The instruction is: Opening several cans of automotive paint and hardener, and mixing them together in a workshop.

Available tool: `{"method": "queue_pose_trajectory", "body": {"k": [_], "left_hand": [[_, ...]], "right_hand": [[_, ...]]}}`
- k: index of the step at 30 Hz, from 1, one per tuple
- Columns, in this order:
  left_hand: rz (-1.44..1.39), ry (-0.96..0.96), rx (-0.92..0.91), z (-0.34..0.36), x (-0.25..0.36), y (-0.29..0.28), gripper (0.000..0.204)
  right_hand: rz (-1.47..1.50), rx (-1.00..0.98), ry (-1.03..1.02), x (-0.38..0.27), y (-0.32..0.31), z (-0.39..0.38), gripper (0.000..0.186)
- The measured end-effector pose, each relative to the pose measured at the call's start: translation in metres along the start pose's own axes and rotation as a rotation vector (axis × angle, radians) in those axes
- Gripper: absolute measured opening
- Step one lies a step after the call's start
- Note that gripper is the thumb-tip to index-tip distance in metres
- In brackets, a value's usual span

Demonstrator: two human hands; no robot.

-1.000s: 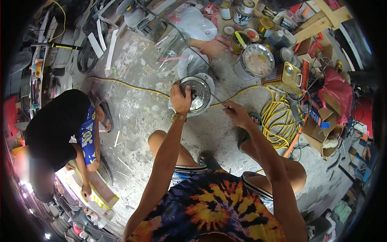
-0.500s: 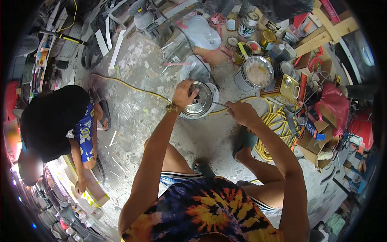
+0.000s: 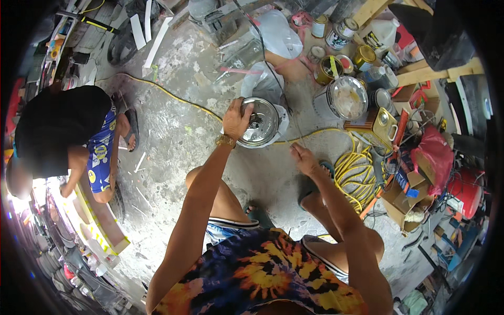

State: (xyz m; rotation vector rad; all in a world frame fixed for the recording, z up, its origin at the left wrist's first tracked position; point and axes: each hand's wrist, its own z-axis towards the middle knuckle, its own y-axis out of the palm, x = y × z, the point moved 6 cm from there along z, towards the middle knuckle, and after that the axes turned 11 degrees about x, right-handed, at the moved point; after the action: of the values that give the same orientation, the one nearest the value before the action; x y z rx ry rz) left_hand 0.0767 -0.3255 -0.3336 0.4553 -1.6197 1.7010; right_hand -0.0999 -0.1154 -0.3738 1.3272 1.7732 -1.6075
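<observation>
A round can with a shiny silver lid [image 3: 264, 126] stands on the floor in front of me, a pale plastic bag around its side. My left hand [image 3: 237, 121] grips its left edge, thumb lying over the lid. To the right and nearer me, my right hand [image 3: 304, 159] is closed around a slim metal tool, whose thin shaft [image 3: 301, 142] points up and away, apart from the can. The fist hides the tool's handle, so its exact kind cannot be made out.
An open bucket [image 3: 347, 98] and several paint cans [image 3: 363, 56] stand to the far right, beside a rectangular metal tin [image 3: 385, 126]. A coiled yellow hose or cord [image 3: 353, 176] lies right of my feet. On the left, another person [image 3: 63, 134] bends over a long, pale, taped piece [image 3: 100, 220].
My right hand has drawn back toward me, taking the tool's shaft away from the lid's edge. The left hand stays on the can. The other person's arm has shifted.
</observation>
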Motion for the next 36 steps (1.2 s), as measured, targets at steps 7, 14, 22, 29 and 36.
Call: {"method": "queue_pose_trajectory", "body": {"k": [7, 14, 22, 29, 36], "left_hand": [[-0.085, 0.142, -0.063, 0.004, 0.013, 0.008, 0.050], [-0.050, 0.111, -0.087, 0.005, 0.005, 0.006, 0.051], [-0.052, 0.247, -0.271, 0.017, 0.023, 0.018, 0.052], [0.075, 0.083, 0.089, 0.002, 0.016, 0.009, 0.048], [-0.044, -0.024, 0.133, -0.019, 0.004, 0.009, 0.048]], "right_hand": [[-0.578, -0.034, -0.016, -0.049, -0.058, -0.002, 0.029], [0.284, -0.302, 0.240, -0.004, -0.003, 0.009, 0.043], [0.650, -0.209, 0.586, 0.010, 0.019, -0.033, 0.041], [-0.366, 0.154, -0.004, -0.044, -0.050, -0.008, 0.028], [0.047, -0.062, 0.132, -0.010, -0.026, 0.013, 0.042]]}}
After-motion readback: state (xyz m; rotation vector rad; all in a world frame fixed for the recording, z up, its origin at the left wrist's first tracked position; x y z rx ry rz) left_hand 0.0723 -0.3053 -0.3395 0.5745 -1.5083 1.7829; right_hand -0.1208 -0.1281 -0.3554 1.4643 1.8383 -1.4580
